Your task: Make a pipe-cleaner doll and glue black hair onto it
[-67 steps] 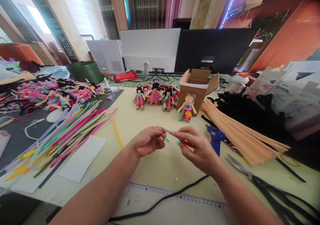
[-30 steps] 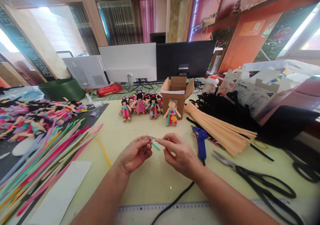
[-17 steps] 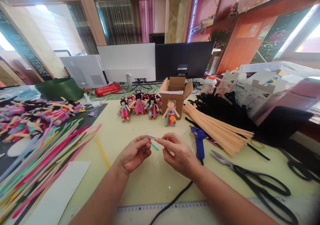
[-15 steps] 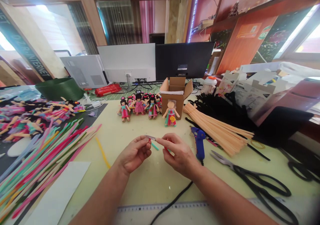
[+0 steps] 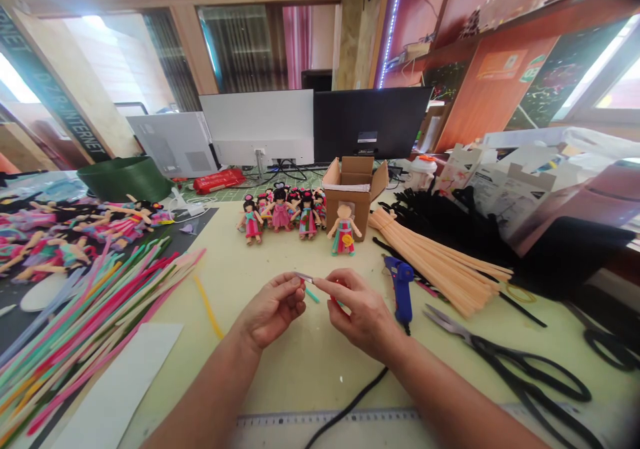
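Note:
My left hand (image 5: 275,309) is closed in a pinch on a small red piece (image 5: 302,284), mostly hidden by the fingertips. In my right hand (image 5: 363,309) is a pair of small scissors with red handles; their metal blades (image 5: 305,278) reach to the left fingertips, and the index finger lies along them. Under the blades, a short teal pipe cleaner piece (image 5: 312,294) shows. Beyond the hands, a doll without hair (image 5: 345,229) in a striped dress leans upright against a cardboard box (image 5: 347,199). Right of my right hand lies a blue glue gun (image 5: 401,289).
Large black-handled scissors (image 5: 505,352) and a bundle of peach pipe cleaners (image 5: 440,259) lie at right. Coloured pipe cleaners (image 5: 110,302) and a white sheet (image 5: 120,382) cover the left. Several finished dolls (image 5: 281,212) stand behind. A ruler (image 5: 280,420) and black cord (image 5: 350,402) lie in front.
The view has shifted slightly, so everything sits a little lower and further right. Both hands keep nearly the same hold, with the blades still at the left fingertips.

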Available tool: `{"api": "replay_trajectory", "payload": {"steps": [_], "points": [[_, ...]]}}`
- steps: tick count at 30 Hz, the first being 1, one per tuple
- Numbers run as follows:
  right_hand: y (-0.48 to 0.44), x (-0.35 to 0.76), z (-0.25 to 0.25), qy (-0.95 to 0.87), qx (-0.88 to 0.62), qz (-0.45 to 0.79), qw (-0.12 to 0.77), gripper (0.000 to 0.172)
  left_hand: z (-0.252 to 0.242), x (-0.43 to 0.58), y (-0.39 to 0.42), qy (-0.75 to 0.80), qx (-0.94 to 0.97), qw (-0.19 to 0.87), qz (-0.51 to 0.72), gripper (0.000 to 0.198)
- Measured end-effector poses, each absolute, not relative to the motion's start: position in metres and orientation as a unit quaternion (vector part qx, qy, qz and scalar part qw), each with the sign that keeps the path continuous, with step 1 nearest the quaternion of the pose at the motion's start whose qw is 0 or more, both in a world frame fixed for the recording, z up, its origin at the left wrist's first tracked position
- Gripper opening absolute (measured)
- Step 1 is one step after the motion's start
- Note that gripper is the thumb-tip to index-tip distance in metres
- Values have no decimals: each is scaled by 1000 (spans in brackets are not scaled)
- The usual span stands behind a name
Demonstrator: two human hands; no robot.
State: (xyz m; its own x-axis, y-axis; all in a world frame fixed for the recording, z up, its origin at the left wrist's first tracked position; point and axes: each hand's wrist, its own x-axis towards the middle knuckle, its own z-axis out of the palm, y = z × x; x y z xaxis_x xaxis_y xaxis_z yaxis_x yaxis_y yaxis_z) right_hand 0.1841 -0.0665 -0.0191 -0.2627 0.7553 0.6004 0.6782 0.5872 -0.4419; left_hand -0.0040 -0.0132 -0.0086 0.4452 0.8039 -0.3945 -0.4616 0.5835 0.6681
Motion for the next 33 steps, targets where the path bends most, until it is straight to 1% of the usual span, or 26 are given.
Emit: {"api": "replay_trajectory", "payload": {"steps": [11, 27, 33], "points": [[-67, 183, -18, -792, -449, 57, 409, 49, -6, -4, -13, 346, 245, 817, 392, 4], [-65, 183, -17, -794, -450, 52, 406, 48, -6, -3, -14, 353, 243, 812, 397, 5], [-66, 184, -19, -791, -453, 57, 406, 49, -3, -2, -14, 360, 243, 810, 395, 9]]}}
